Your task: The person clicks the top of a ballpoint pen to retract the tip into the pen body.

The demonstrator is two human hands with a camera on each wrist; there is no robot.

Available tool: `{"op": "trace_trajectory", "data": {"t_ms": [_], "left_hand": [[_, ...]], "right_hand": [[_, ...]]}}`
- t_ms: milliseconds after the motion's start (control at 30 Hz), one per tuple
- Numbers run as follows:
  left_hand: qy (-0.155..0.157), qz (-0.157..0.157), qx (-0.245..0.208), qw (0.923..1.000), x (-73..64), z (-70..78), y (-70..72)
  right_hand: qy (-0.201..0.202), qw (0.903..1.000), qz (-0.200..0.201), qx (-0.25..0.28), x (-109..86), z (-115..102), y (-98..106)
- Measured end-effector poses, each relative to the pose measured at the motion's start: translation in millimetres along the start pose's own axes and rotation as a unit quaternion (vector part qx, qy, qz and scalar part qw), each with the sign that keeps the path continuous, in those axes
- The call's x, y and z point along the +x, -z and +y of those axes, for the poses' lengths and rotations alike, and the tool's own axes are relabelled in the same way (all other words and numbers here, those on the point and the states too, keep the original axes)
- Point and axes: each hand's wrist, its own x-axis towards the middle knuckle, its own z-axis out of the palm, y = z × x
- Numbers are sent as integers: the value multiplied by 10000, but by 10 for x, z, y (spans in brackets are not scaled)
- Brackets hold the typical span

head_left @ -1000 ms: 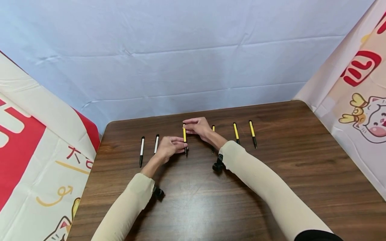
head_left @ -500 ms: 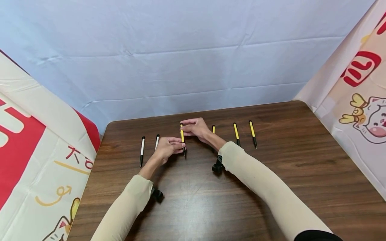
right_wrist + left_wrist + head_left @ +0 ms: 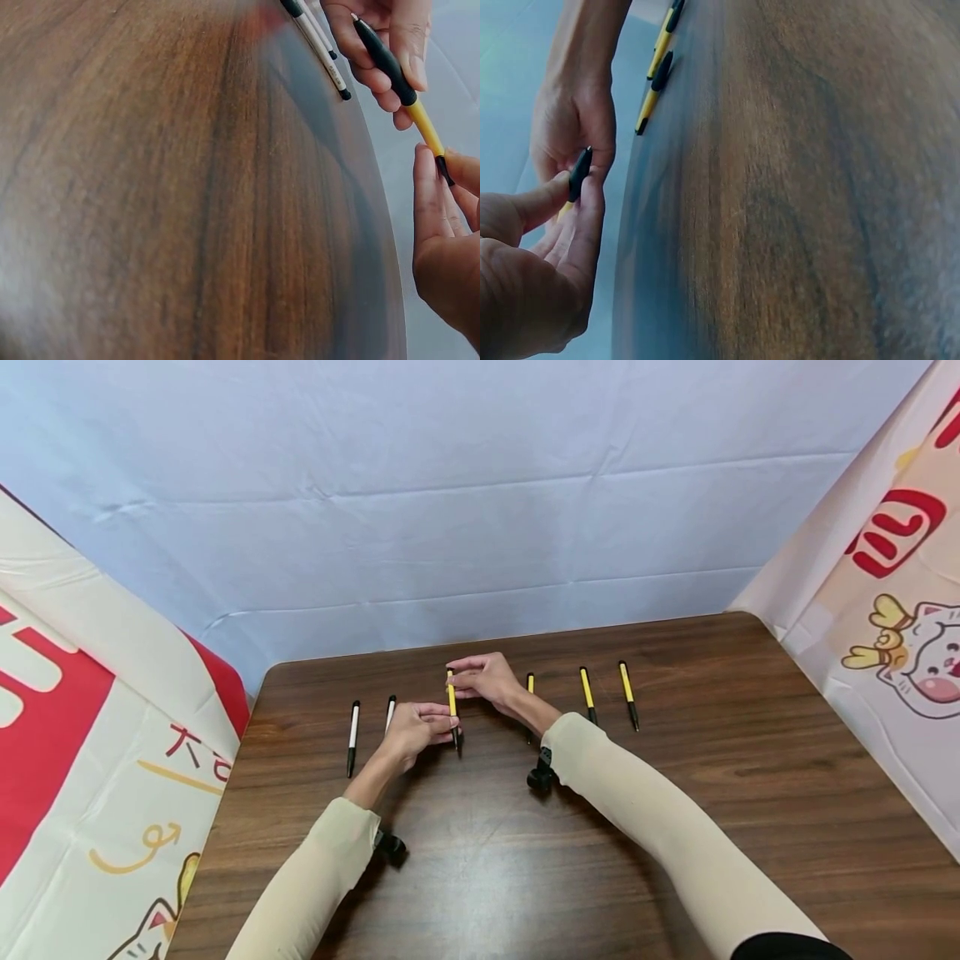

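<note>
Both hands hold one yellow pen (image 3: pixel 452 695) with a black grip and black end. My left hand (image 3: pixel 412 732) pinches its black grip between thumb and fingers, near the writing tip. At the far end, my right hand (image 3: pixel 487 682) pinches the pen by its black top. In the right wrist view the yellow-and-black pen (image 3: pixel 425 126) stretches from one hand to the other, its point out past the left fingers. Partly behind the left hand lies a white pen (image 3: pixel 391 710); a yellow pen (image 3: pixel 531 682) lies partly under the right wrist.
On the wooden table (image 3: pixel 480 877), another white pen (image 3: pixel 354 727) lies to the left. Two more yellow pens, one nearer (image 3: pixel 587 687) and one farther right (image 3: pixel 627 682), lie beyond the right forearm. A pale cloth (image 3: pixel 480 510) hangs behind the table.
Both hands have shifted slightly left with the yellow pen, mostly in the first half second. The pen now leans a little more. The pens on the table stay put.
</note>
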Motion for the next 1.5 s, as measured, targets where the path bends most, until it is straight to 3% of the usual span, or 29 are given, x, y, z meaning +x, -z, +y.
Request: {"op": "trace_trajectory", "data": {"t_ms": [633, 1500], "left_hand": [[-187, 146, 18, 9997, 6, 1, -22], [18, 192, 5, 9998, -44, -53, 45]], "right_hand": [[251, 9994, 129, -180, 19, 5, -23], [227, 9989, -33, -419, 25, 1, -63]]}}
